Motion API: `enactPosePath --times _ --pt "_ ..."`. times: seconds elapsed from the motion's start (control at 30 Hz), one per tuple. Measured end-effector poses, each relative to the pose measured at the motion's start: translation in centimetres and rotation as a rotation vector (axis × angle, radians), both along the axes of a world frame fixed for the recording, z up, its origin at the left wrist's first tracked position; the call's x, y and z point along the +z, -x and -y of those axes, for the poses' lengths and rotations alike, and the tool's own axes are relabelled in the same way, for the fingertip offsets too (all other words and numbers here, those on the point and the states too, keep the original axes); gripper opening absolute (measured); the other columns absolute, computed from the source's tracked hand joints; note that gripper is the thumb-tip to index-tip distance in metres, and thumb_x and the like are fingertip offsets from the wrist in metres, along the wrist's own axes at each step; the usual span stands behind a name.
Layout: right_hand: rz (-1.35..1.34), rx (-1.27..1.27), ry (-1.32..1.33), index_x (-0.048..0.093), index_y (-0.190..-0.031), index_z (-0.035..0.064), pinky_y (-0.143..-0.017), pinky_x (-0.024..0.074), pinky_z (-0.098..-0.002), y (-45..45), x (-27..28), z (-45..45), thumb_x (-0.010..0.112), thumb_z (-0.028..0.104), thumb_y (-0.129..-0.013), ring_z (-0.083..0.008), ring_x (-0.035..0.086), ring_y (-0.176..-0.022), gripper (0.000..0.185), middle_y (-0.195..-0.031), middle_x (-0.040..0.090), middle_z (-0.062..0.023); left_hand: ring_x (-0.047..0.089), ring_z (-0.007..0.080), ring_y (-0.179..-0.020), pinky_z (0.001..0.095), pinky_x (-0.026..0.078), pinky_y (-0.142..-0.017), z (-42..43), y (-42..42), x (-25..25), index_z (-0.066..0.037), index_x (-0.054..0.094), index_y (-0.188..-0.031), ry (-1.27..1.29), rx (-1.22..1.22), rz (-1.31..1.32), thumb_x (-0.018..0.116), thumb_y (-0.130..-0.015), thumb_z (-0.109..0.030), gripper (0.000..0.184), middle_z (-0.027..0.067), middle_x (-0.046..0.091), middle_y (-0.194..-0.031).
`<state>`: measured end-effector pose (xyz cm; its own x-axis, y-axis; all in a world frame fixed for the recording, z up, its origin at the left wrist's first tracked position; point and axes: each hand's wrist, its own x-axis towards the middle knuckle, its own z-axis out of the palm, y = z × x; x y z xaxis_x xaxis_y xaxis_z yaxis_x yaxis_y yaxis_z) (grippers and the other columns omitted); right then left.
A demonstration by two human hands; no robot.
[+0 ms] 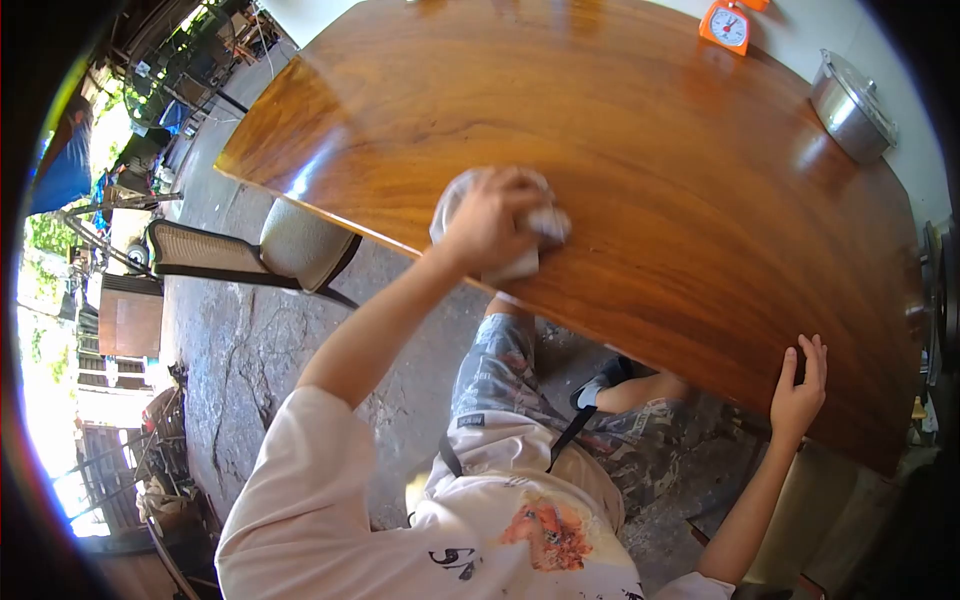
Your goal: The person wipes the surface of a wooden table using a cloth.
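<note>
My left hand (490, 217) is wrapped over a whitish cloth (512, 262), which lies bunched on the glossy brown wooden table (640, 150) close to its near edge. Parts of the cloth stick out on both sides of the fingers. Farther right, my right hand (798, 388) rests on the table by the near edge, fingers stretched out and holding nothing.
An orange scale (725, 27) stands at the far edge, with a lidded metal pot (852, 108) at the far right. Left of the table is a chair (210, 247) on the worn concrete floor (250, 350). My legs are below the near edge.
</note>
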<state>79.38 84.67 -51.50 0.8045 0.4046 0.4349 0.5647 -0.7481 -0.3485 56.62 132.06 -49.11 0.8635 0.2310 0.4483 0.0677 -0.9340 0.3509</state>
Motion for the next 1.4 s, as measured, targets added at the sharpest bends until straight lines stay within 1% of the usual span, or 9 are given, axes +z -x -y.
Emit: enactPosePath --times 0.2,0.33,0.47,0.6,0.8,0.97,1.13,1.23,1.4 --pt "-0.005 -0.010 0.006 0.069 -0.126 0.0056 -0.115 0.0409 -0.0479 -0.3 0.4 -0.2 0.064 0.021 -0.102 -0.0397 0.049 -0.142 0.029 -0.144 0.061 -0.0193 0.062 0.0335 -0.116 0.0468 0.047 -0.103 2.4 1.1 0.6 -0.012 0.079 -0.108 -0.032 -0.082 0.013 0.080 -0.074 -0.018 0.034 0.0107 0.070 -0.118" --pt "-0.015 0.001 0.007 0.069 -0.126 0.0056 -0.114 0.0410 -0.0482 0.0 0.2 -0.2 0.064 0.022 -0.102 -0.0399 0.049 -0.142 0.029 -0.144 0.061 -0.0194 0.061 0.0338 -0.118 0.0480 0.045 -0.105 -1.5 -0.1 -1.3 -0.013 0.079 -0.108 0.019 0.141 0.033 0.082 -0.074 -0.017 0.035 0.0096 0.070 -0.117" --pt "0.001 -0.002 0.005 0.070 -0.125 0.0057 -0.114 0.0414 -0.0485 -0.5 -0.1 0.0 0.064 0.021 -0.102 -0.0402 0.049 -0.141 0.029 -0.144 0.061 -0.0194 0.062 0.0336 -0.116 0.0482 0.046 -0.102 3.0 1.4 0.5 -0.014 0.079 -0.108 -0.012 -0.069 0.004 0.078 -0.075 -0.016 0.032 0.0097 0.070 -0.119" --pt "-0.013 0.001 -0.003 0.069 -0.126 0.0058 -0.114 0.0416 -0.0487 -0.2 0.1 0.0 0.064 0.021 -0.102 -0.0407 0.049 -0.141 0.029 -0.144 0.061 -0.0194 0.060 0.0356 -0.114 0.0525 0.046 -0.102 -1.2 -0.1 -0.9 -0.015 0.078 -0.111 -0.041 0.142 0.065 0.082 -0.071 -0.023 0.041 0.0099 0.068 -0.117" --pt "-0.004 -0.012 -0.001 0.069 -0.126 0.0059 -0.114 0.0414 -0.0489 0.0 0.2 -0.1 0.064 0.020 -0.101 -0.0405 0.049 -0.141 0.028 -0.144 0.061 -0.0196 0.061 0.0348 -0.113 0.0521 0.047 -0.101 1.1 0.8 -0.3 -0.013 0.077 -0.112 -0.046 -0.086 0.010 0.082 -0.073 -0.022 0.041 0.0105 0.068 -0.119" --pt "-0.006 -0.012 -0.003 0.070 -0.125 0.0064 -0.115 0.0412 -0.0487 -0.2 0.1 -0.3 0.065 0.019 -0.101 -0.0398 0.049 -0.141 0.028 -0.143 0.061 -0.0199 0.061 0.0343 -0.112 0.0502 0.046 -0.102 -1.3 -0.3 -1.1 -0.013 0.078 -0.109 -0.057 0.118 0.052 0.083 -0.073 -0.023 0.038 0.0102 0.068 -0.117" --pt "0.000 -0.017 -0.006 0.070 -0.125 0.0061 -0.114 0.0415 -0.0482 -0.1 0.4 -0.4 0.065 0.019 -0.101 -0.0398 0.050 -0.141 0.028 -0.144 0.061 -0.0199 0.061 0.0350 -0.112 0.0499 0.048 -0.102 4.2 1.4 0.6 -0.013 0.077 -0.105 0.000 -0.169 0.011 0.087 -0.069 -0.023 0.039 0.0076 0.069 -0.113" --pt "0.004 0.005 0.011 0.069 -0.127 0.0064 -0.114 0.0421 -0.0469 -0.3 -0.1 -0.1 0.064 0.020 -0.102 -0.0383 0.050 -0.141 0.028 -0.144 0.061 -0.0190 0.061 0.0343 -0.115 0.0503 0.047 -0.104 1.0 0.1 -0.6 -0.015 0.075 -0.109 0.029 0.070 0.041 0.087 -0.071 -0.022 0.040 0.0088 0.069 -0.114" --pt "0.014 -0.013 0.017 0.069 -0.127 0.0065 -0.114 0.0428 -0.0465 -0.5 -0.1 -0.1 0.063 0.021 -0.103 -0.0377 0.050 -0.141 0.029 -0.144 0.061 -0.0184 0.054 0.0408 -0.133 0.0579 0.039 -0.114 6.3 0.7 0.1 -0.009 0.064 -0.107 -0.044 -0.133 -0.058 0.085 -0.067 -0.036 0.053 0.0135 0.063 -0.135"
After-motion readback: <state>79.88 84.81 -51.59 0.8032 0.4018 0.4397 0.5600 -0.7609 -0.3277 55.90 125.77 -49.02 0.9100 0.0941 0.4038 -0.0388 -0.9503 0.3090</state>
